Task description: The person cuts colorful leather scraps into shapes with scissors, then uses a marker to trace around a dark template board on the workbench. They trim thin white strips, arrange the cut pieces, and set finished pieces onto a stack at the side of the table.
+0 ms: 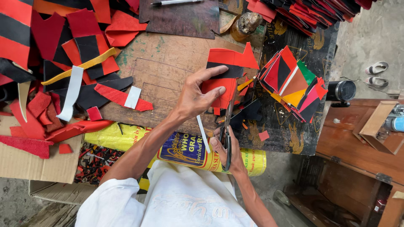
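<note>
One red-and-black cut piece (pixel 225 75) lies over the wooden tabletop (pixel 164 63), long axis near vertical in view, pointed end up-right. Left hand (pixel 198 94) fingers pinch it. One pair of scissors (pixel 227 134), blades pointing up into its lower edge; right hand (pixel 229 153) fingers grip the handles.

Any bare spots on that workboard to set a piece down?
One free patch: bare brown wooden board, bordered by the dark leather sheet above, the red-and-black scrap heap on one side, and the left hand holding a red-and-black cut piece. Crowded: the heap, the multicoloured stack, and around the scissors in the right hand.
</note>
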Motion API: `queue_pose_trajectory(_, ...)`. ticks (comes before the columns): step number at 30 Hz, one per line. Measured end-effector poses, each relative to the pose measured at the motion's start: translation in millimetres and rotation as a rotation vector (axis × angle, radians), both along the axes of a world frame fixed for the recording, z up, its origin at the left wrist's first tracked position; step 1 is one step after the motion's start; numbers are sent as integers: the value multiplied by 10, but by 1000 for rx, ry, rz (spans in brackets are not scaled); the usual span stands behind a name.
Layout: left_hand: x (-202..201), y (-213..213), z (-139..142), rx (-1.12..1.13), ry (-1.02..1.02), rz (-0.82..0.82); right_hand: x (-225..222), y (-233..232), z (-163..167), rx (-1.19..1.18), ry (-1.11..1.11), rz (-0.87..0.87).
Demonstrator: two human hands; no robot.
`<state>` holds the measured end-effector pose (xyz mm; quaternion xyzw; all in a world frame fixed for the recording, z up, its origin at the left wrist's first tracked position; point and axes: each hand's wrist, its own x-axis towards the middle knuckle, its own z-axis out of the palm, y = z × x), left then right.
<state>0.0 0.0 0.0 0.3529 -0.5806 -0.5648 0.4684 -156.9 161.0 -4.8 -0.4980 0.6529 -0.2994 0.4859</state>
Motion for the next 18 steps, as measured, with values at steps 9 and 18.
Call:
queue_pose_trajectory(9, 14, 30, 148, -105, -62, 11, 65, -61, 110, -35, 11, 2)
queue_pose_trajectory(18, -4, 58, 161, -83, -62, 9, 35, -49, 46, 35, -52, -92)
